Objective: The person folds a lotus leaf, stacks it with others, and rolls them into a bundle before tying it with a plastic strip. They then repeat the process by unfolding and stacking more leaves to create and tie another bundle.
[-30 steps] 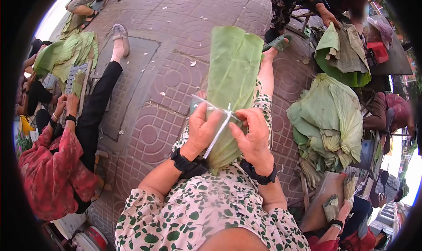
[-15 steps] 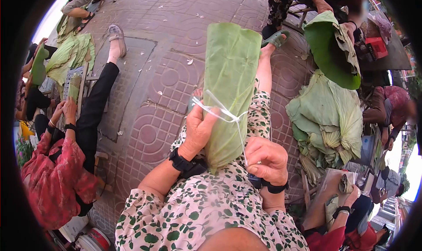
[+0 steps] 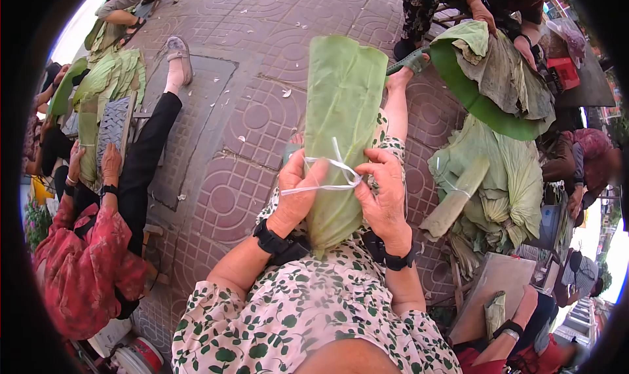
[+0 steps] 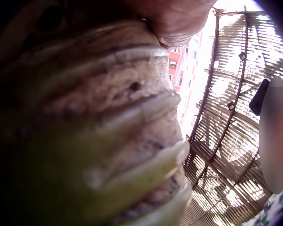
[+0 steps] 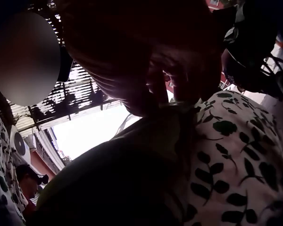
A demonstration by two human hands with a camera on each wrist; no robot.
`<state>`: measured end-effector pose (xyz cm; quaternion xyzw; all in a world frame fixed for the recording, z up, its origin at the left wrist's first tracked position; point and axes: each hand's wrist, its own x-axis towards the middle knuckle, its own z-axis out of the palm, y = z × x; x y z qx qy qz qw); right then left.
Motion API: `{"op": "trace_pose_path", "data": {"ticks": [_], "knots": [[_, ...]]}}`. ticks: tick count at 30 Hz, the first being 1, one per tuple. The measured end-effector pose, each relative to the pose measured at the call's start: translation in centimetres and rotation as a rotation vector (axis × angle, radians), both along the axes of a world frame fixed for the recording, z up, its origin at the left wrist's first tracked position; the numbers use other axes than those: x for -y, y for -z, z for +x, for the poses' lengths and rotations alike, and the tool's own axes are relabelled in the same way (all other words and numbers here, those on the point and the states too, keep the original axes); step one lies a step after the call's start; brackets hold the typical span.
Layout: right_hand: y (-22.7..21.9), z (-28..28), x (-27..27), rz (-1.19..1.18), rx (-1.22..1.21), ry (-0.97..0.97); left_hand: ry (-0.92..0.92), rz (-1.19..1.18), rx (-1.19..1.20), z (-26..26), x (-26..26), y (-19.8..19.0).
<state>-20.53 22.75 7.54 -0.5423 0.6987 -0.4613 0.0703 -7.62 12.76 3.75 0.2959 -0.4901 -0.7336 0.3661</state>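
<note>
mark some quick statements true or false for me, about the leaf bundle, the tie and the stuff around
1. The left hand grips the green leaf bundle. True.
2. The white tie is lying on the paving. False: it runs across the front of the bundle.
3. The right hand is away from the tie. False: its thumb and finger pinch the tie at the bundle's edge.
4. A slimmer bundle with a white band shows over the leaf pile on the right. True.
5. The person in the red top has bare legs. False: they wear long black trousers.
</note>
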Motion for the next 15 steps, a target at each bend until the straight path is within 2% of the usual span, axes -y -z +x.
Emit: {"op": "trace_pose_path", "data": {"ticks": [3, 5, 7, 9, 10, 15], "knots": [[0.7, 0.2, 0.2, 0.007, -0.021, 0.032, 0.002, -0.026, 0.039, 0.2, 0.0, 0.4], [1.1, 0.1, -0.1, -0.045, 0.367, 0.102, 0.007, -0.009, 0.009, 0.2, -0.1, 0.3], [1.9, -0.6, -0.6, -0.047, 0.415, 0.124, 0.013, 0.008, -0.024, 0.1, -0.1, 0.3], [2.8, -0.8, -1.0, -0.142, 0.828, 0.181, 0.040, 0.061, -0.047, 0.3, -0.1, 0.5], [3.4, -1.2, -1.4, -0.148, 0.927, 0.183, 0.038, 0.061, -0.048, 0.3, 0.0, 0.6], [5.5, -1.9, -2.8, -0.181, 1.114, 0.259, 0.063, 0.068, -0.065, 0.4, -0.1, 1.0]]}}
